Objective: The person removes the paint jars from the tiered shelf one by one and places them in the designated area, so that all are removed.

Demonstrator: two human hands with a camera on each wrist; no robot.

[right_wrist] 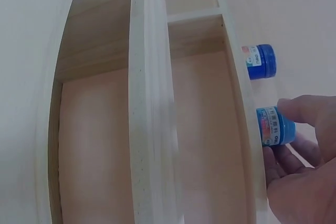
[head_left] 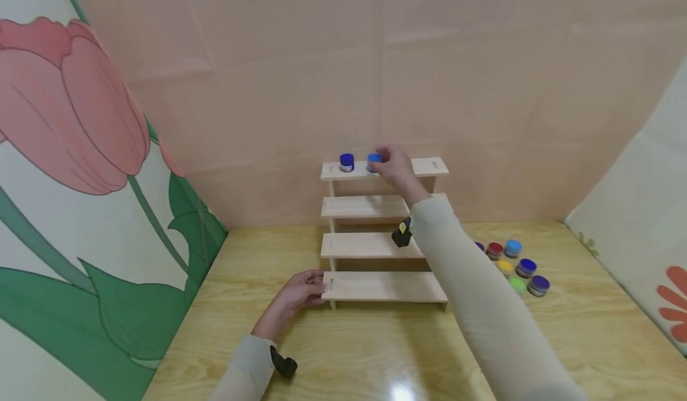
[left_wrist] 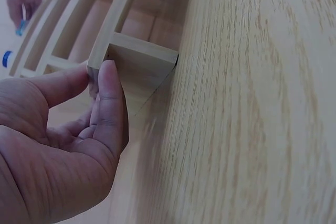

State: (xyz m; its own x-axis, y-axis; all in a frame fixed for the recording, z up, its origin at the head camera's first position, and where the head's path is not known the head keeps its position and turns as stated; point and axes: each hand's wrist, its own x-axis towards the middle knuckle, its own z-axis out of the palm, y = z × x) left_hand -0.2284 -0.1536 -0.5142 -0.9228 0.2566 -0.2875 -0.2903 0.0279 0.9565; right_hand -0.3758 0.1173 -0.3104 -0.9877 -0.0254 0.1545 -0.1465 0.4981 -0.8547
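A stepped wooden shelf [head_left: 370, 286] of pale boards stands on the table. My right hand [head_left: 396, 167] is at its top board, gripping a light blue paint jar [right_wrist: 275, 126] between thumb and fingers; the jar's base is right at the board. To the left of that jar, a dark blue paint jar [head_left: 347, 163] sits upright on the same board. Down at the lowest board's left end, my left hand [head_left: 302, 290] pinches the board's edge [left_wrist: 94, 69] between thumb and fingers.
Several paint jars with coloured lids, among them a red one [head_left: 494, 250], a yellow one [head_left: 504, 268] and a green one [head_left: 517, 286], stand on the wood-grain table [head_left: 376, 353] right of the shelf. A pinkish wall covering [head_left: 279, 91] rises behind.
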